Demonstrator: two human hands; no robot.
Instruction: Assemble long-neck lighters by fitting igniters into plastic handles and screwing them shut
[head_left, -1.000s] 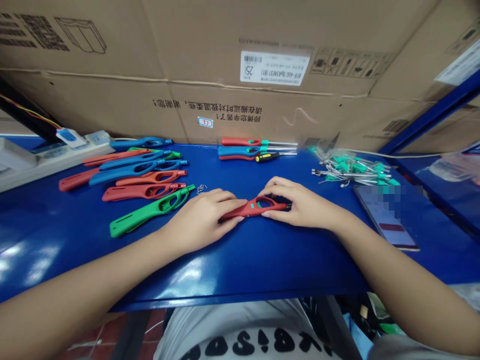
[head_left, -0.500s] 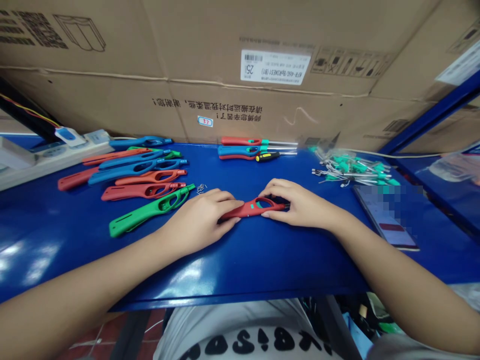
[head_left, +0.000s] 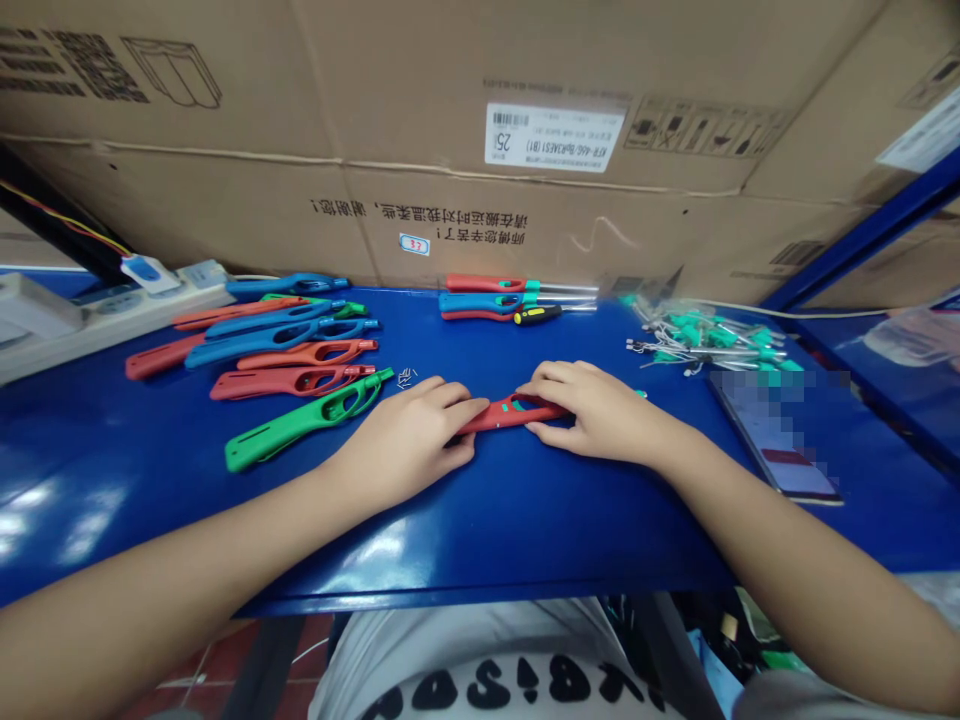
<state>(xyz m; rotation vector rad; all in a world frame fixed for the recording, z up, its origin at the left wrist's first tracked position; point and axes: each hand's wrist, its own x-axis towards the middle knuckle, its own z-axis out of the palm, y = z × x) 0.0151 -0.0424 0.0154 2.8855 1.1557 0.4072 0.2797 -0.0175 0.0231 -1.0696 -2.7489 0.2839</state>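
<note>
A red lighter handle (head_left: 493,416) with a looped trigger guard and small green parts inside lies crosswise in front of me. My left hand (head_left: 409,435) grips its left end between thumb and fingers. Fingers of my right hand (head_left: 600,412) close around the guard end, hiding its tip. Just past the right hand a small greenish tip (head_left: 642,393) shows; what it belongs to is hidden. Beside my left hand lies a green lighter casing (head_left: 300,428), with a few tiny screws (head_left: 406,378) near its tip.
Several red, blue and orange casings (head_left: 289,381) lie at left by a power strip (head_left: 112,310). Lighters with metal tubes (head_left: 559,292) and a yellow-black screwdriver (head_left: 537,314) lie at the back. Green-ended tubes with wires (head_left: 705,338) and a phone (head_left: 776,440) are at right. Cardboard (head_left: 420,120) stands behind.
My right hand has moved slightly left over the guard end and now covers the dark tip. A greenish tip shows beyond it. The left hand keeps its hold.
</note>
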